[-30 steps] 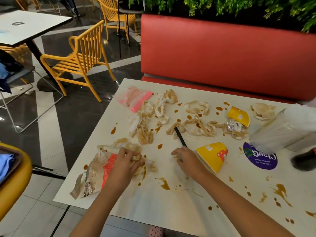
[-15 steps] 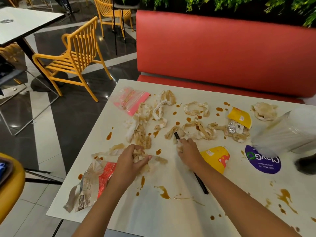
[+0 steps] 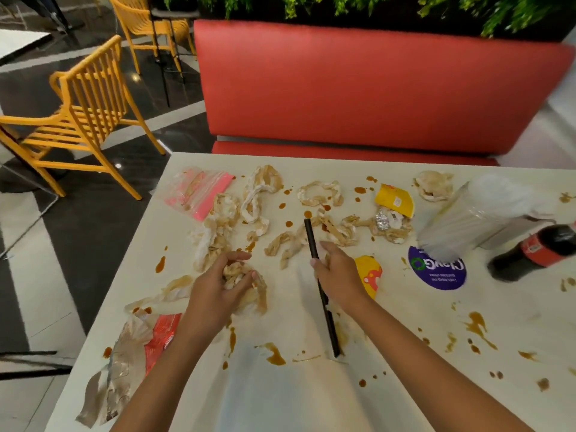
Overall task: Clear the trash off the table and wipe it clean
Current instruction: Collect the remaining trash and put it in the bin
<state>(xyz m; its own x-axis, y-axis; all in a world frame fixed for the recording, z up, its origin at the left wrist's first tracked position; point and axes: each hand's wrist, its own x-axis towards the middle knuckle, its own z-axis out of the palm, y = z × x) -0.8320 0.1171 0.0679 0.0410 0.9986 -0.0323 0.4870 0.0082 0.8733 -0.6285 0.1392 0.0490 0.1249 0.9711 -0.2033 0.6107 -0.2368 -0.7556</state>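
Paper makes up most of this mess. Sauce-soaked tissue, twisted into ropes and loops, is strewn over the far half of the white table. My left hand is curled round a wad of stained tissue near the middle of the tabletop. My right hand, at three o'clock from the left, pinches a black straw about a third of the way down it. The far tip points to twelve and the near tip rests on the table towards six.

I judge the tissue light, limp and damp, likely to tear if pulled by one end. I would bunch each rope into the wad rather than drag it. More loops lie at twelve o'clock from my hands.

The straw looks stiff, light and smooth, so a pinch nearer its middle would balance it. The pink plastic bag at ten o'clock and the red-and-clear wrapper at seven should be slick and crinkly, best taken by a gathered fold. A yellow carton at one o'clock would crush easily.

The cola bottle at three o'clock is probably the heaviest piece. I cannot tell whether it stands or lies, and I would take it round the body. The brown sauce spots will smear and must wait for the wipe.
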